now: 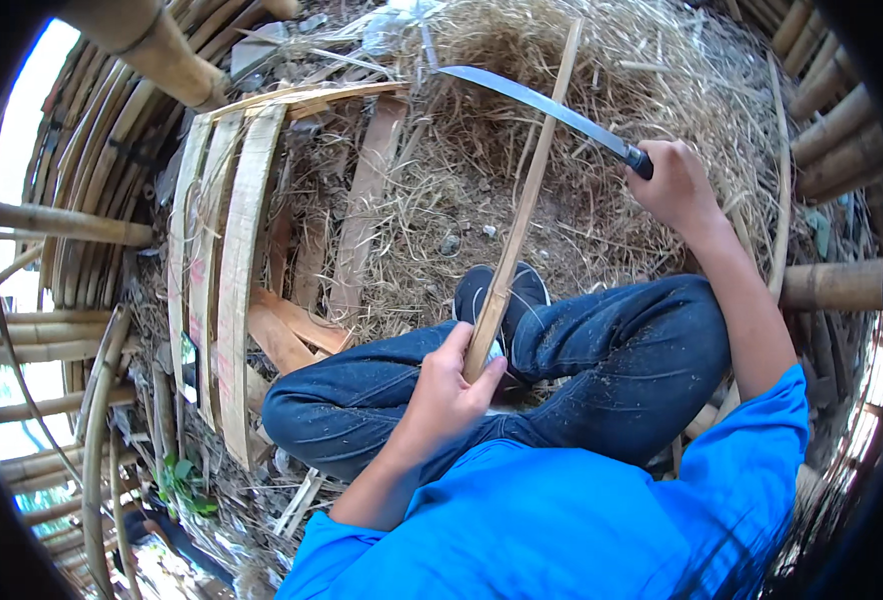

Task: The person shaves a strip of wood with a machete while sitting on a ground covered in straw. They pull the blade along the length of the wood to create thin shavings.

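My left hand (449, 388) is closed round the near end of a long, narrow bamboo strip (524, 215), just above my lap. The strip slants up and away, its far end over the pile of shavings. In my right hand (676, 185) is the dark handle of a long knife (549, 106) with a slightly curved blade. The blade points to the far left and crosses the strip toward its far end. Whether its edge touches the strip, I cannot tell.
A slatted wooden crate (249, 250) stands left of my knees. Pale bamboo shavings (652, 110) cover the ground ahead. Bamboo poles (62, 222) wall the left side, and more poles (842, 285) run along the right. My crossed legs (612, 375) fill the middle, and a small green plant (184, 485) grows at lower left.
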Demonstrator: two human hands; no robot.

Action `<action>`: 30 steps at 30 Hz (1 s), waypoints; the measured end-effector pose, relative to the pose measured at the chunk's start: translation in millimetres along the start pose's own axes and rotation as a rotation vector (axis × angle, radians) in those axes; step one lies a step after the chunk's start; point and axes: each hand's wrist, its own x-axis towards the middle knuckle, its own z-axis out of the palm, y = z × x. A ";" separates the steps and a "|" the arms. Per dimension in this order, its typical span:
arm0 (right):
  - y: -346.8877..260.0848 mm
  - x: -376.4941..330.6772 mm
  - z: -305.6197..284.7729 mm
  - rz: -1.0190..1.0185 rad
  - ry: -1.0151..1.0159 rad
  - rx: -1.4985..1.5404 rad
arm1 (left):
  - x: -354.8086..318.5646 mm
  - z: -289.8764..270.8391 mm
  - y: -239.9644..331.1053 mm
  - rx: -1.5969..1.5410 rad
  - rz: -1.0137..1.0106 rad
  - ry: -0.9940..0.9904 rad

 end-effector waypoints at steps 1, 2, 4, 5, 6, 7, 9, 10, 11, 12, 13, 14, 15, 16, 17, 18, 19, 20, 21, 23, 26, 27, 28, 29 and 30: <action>6.8 -6.8 -1.9 0.025 0.001 -0.006 | 3.5 -1.0 -1.1 -0.010 -0.012 -0.039; 12.9 -14.5 -4.9 0.052 -0.013 -0.025 | 6.9 -0.8 -0.3 0.001 -0.015 -0.063; 24.1 -33.3 -11.4 0.074 0.003 -0.039 | 9.8 1.0 7.8 0.039 -0.007 -0.114; 28.8 -42.6 -15.0 0.096 0.010 -0.046 | 10.8 2.6 11.8 0.073 -0.001 -0.138; 33.0 -51.7 -19.2 0.087 0.024 -0.056 | 11.8 4.8 14.2 0.069 -0.008 -0.164; 36.2 -61.4 -22.5 0.073 0.035 -0.065 | 10.9 8.1 14.0 0.072 -0.001 -0.180; 39.5 -81.0 -28.7 0.095 0.080 -0.070 | 7.5 13.9 13.1 0.054 0.113 -0.235; 41.2 -90.6 -32.3 0.107 0.111 -0.078 | 5.9 16.2 18.0 0.067 0.103 -0.271; 43.1 -99.4 -36.5 0.120 0.112 -0.092 | 5.0 17.7 20.7 0.060 0.110 -0.288; 45.3 -107.4 -40.8 0.142 0.106 -0.084 | 3.9 18.7 22.8 0.093 0.105 -0.345; 46.1 -114.3 -45.5 0.154 0.111 -0.067 | -0.6 19.4 25.9 0.135 0.107 -0.390; 46.9 -121.6 -49.2 0.167 0.133 -0.057 | -6.5 21.4 26.6 0.113 0.107 -0.396; 44.3 -127.2 -52.8 0.164 0.143 -0.060 | -12.2 22.2 26.3 0.115 0.117 -0.394; 39.8 -131.6 -55.9 0.183 0.151 -0.059 | -17.1 21.1 25.6 0.073 0.122 -0.415; 34.7 -135.3 -58.9 0.201 0.160 -0.057 | -23.3 20.1 25.8 0.032 0.126 -0.434; 29.5 -137.9 -61.9 0.187 0.149 -0.072 | -30.9 19.5 26.8 0.026 0.119 -0.434; 26.8 -140.0 -64.8 0.179 0.160 -0.074 | -38.3 20.0 28.4 0.028 0.132 -0.428; 24.9 -141.7 -65.9 0.158 0.178 -0.072 | -46.0 20.7 29.1 0.027 0.143 -0.397; 22.8 -143.3 -67.1 0.136 0.195 -0.070 | -54.1 21.7 29.3 0.025 0.155 -0.366; 16.4 -145.5 -69.4 0.117 0.196 -0.083 | -70.7 22.7 26.3 0.036 0.171 -0.342; 2.1 -149.2 -79.4 0.049 0.173 -0.052 | -94.1 25.1 17.9 -0.002 0.234 -0.259; -4.9 -148.9 -80.9 0.040 0.178 -0.058 | -99.6 24.5 10.9 -0.033 0.221 -0.235; -10.3 -146.4 -76.5 0.030 0.166 -0.048 | -105.3 24.0 6.4 -0.076 0.220 -0.216; -15.7 -147.1 -74.8 0.023 0.157 -0.045 | -110.5 24.3 5.8 -0.123 0.223 -0.203; -21.8 -151.1 -72.3 -0.012 0.144 0.017 | -118.6 21.7 8.2 -0.067 0.263 -0.186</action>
